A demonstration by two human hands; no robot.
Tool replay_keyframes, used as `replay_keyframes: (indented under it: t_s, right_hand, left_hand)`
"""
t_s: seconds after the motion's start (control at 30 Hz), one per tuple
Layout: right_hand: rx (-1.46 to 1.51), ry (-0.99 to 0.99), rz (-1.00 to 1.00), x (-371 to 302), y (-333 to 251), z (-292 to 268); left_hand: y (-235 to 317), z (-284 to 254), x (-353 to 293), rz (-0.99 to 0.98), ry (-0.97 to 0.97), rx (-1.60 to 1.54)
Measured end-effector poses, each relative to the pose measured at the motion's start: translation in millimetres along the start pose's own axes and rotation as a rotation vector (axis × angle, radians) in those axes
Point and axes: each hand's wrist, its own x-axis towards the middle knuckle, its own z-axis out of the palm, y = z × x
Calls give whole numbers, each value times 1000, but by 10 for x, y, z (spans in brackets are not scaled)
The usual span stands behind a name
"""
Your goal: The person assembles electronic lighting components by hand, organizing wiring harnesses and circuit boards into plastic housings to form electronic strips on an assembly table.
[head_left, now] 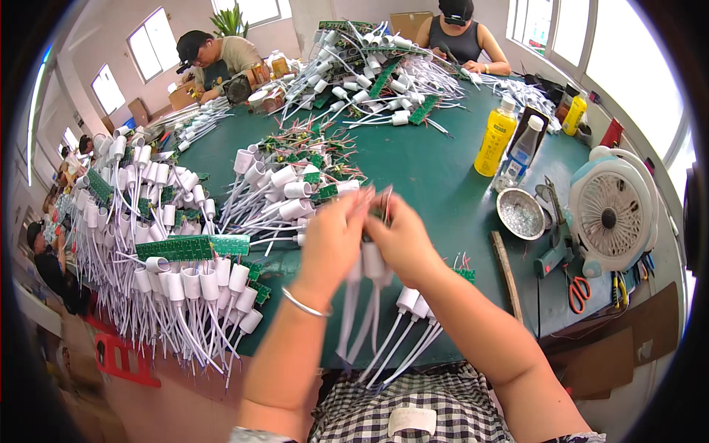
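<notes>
Both my hands meet above the near edge of the green table, fingers pinched together. My right hand (402,244) grips white-capped cables (374,262), their white leads hanging down and blurred by motion. A small dark part shows at its fingertips. My left hand (332,229), with a silver bangle on the wrist, is closed against the same spot; what its fingertips pinch is hidden. Below my right hand, several more white-capped cables (410,299) lie at the table edge. Just beyond my left hand is a pile of white-capped cables with small green boards and thin coloured wires (284,177).
A big heap of wired caps (173,284) hangs over the left edge; another pile (369,74) stands farther back. At right are a metal bowl (521,213), soldering gun (554,255), scissors (578,294), wooden strip (506,277), bottles (496,136) and fan (609,214). Two people work across the table.
</notes>
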Motion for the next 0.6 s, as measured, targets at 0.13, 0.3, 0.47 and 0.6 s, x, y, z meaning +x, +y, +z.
replay_keyframes:
  t_s: [0.13,0.3,0.47,0.6]
  right_hand:
    - [667,70,-194,445,-1013,498]
    - [735,121,-102,1223,-893,1068]
    - [291,-27,348,1129,-154,959]
    - [83,-23,26,611,-283,154]
  left_hand:
    - [994,-944,882,471,-77,442]
    - [421,-1297,1687,796,161,957]
    - [-1039,-1019,1358,150,1,1162]
    - [-1038,-844,1302,91,85,1079]
